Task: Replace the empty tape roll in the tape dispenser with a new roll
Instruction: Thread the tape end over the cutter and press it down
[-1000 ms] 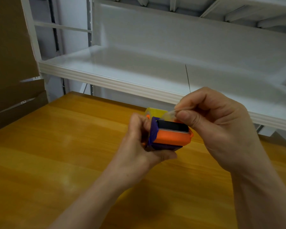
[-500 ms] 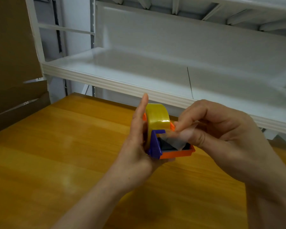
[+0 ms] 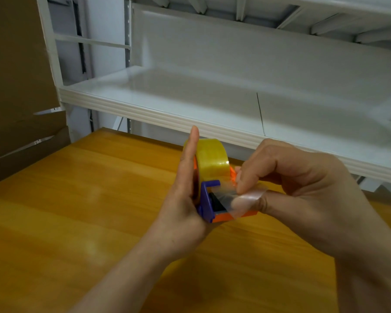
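Pinching the free tape end (image 3: 246, 199) between thumb and forefinger, the right hand (image 3: 303, 190) holds it stretched over the front of the dispenser (image 3: 215, 208), which is held above the table (image 3: 77, 199). The left hand (image 3: 185, 199) clasps the dispenser from the side, fingers flat against the roll (image 3: 210, 163). Tape this thin looks limp and sticky, likely to fold onto itself or cling to skin, so its very end seems the safest hold. The roll is full, glossy yellow, seated in an orange body with a purple front guard.
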{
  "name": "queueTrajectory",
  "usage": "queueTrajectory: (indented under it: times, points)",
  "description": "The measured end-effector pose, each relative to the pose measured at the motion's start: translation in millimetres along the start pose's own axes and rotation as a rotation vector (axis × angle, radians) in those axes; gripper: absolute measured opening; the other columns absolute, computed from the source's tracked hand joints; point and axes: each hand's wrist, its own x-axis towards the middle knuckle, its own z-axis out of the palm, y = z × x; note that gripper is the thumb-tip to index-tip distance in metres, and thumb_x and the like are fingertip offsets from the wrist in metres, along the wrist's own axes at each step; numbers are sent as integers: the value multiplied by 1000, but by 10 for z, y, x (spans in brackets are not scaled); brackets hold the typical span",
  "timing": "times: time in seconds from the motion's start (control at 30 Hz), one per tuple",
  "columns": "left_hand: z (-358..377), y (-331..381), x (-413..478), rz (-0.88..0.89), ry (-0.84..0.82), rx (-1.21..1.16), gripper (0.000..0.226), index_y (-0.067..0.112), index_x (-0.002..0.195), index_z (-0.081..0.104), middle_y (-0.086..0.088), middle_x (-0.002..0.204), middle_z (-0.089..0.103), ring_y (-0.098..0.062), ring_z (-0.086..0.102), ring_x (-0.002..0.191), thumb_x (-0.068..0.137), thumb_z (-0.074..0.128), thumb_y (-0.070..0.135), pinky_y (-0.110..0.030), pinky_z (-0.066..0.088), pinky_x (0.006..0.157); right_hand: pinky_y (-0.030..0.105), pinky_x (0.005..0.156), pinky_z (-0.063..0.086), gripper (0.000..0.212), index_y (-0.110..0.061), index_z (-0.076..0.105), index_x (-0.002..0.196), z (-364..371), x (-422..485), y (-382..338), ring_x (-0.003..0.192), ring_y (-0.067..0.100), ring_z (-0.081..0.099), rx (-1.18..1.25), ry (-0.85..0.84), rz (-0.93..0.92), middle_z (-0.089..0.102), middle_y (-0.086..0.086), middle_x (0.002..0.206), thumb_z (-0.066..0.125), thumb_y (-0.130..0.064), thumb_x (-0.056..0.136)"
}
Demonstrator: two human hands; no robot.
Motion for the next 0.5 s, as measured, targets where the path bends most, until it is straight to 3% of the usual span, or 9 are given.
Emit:
queueTrajectory:
  times: [0.13, 0.23, 0.37, 0.43, 0.5]
  points:
    - [19, 41, 5, -31, 7, -73, 123, 59, 153, -2, -7, 135, 64, -29, 70, 114, 73, 84, 23, -52, 59, 92, 47, 74, 56, 15, -20, 73, 81, 1, 9, -7, 84, 26, 66, -65, -22, -53, 66, -3, 83, 83, -28, 75]
    - [22, 29, 9, -18, 24, -56, 122, 57, 154, -2, -11, 122, 67, -21, 73, 100, 73, 84, 27, -41, 61, 86, 44, 75, 56, 15, -22, 73, 79, 14, 14, -37, 86, 25, 66, -119, -28, -51, 65, -5, 84, 85, -28, 74]
    - [-16, -10, 4, -7, 66, 4, 120, 61, 153, -1, -21, 125, 62, -31, 71, 103, 72, 85, 39, -47, 59, 89, 29, 79, 53, 13, -27, 73, 80, 28, 10, -58, 97, 21, 65, -203, -32, -42, 62, -9, 96, 84, -30, 74]
    - [-14, -14, 11, -15, 68, -19, 120, 61, 152, -1, -13, 115, 66, -24, 72, 97, 72, 84, 35, -44, 60, 87, 19, 81, 50, 14, -31, 73, 82, 28, 11, -68, 104, 18, 62, -253, -23, -46, 58, -12, 101, 82, -36, 74]
    - [-9, -19, 13, -24, 60, -49, 122, 59, 153, -1, -6, 117, 70, -20, 73, 101, 71, 85, 34, -38, 59, 86, 25, 79, 53, 12, -31, 74, 83, 27, 7, -71, 102, 18, 64, -269, -9, -52, 61, -11, 99, 82, -35, 74]
